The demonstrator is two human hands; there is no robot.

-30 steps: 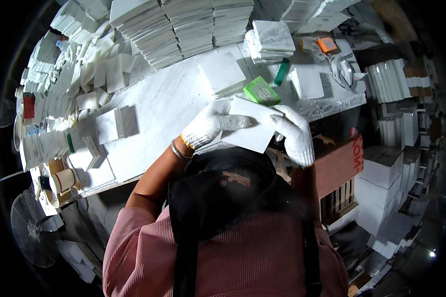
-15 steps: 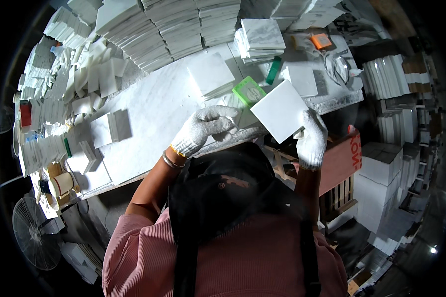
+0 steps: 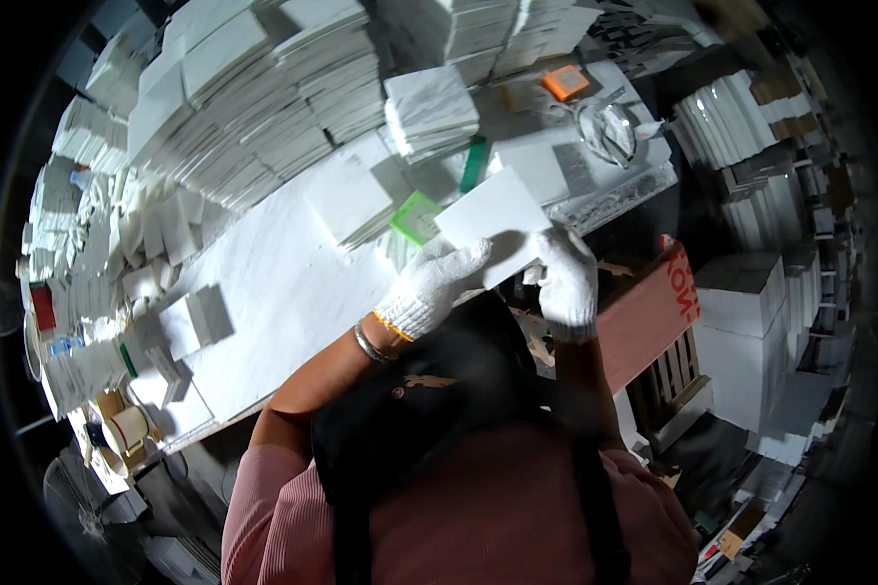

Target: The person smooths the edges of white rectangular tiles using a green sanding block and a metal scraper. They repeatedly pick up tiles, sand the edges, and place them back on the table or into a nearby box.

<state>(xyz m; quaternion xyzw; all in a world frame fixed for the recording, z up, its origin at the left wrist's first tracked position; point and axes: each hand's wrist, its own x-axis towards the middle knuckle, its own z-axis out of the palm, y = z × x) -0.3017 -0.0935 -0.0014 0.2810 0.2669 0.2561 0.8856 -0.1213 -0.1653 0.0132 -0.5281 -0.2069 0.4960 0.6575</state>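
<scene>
A square white stone tile (image 3: pixel 495 216) is held tilted above the near edge of the workbench. My right hand (image 3: pixel 566 278), in a white knit glove, grips the tile by its right corner. My left hand (image 3: pixel 427 288), gloved the same way, has its fingers at the tile's lower left edge, with one digit lying over the face; its other fingers are partly hidden. Just beyond the left hand, a bright green block (image 3: pixel 416 217) lies beside a low stack of white tiles (image 3: pixel 349 200). A dark green bar (image 3: pixel 473 164) rests farther back.
Tall stacks of marble tiles (image 3: pixel 254 107) line the back of the workbench (image 3: pixel 273 278). A smaller tile stack (image 3: pixel 431 102), an orange block (image 3: pixel 565 83) and a clear plastic bundle (image 3: pixel 607 132) sit at the far right. White boxes (image 3: pixel 741 331) and a red-pink panel (image 3: pixel 644 317) stand right of me.
My left hand has moved in from beside the tile to its lower left edge. The tile has been drawn leftward and tilted. The whole view has shifted and turned a little.
</scene>
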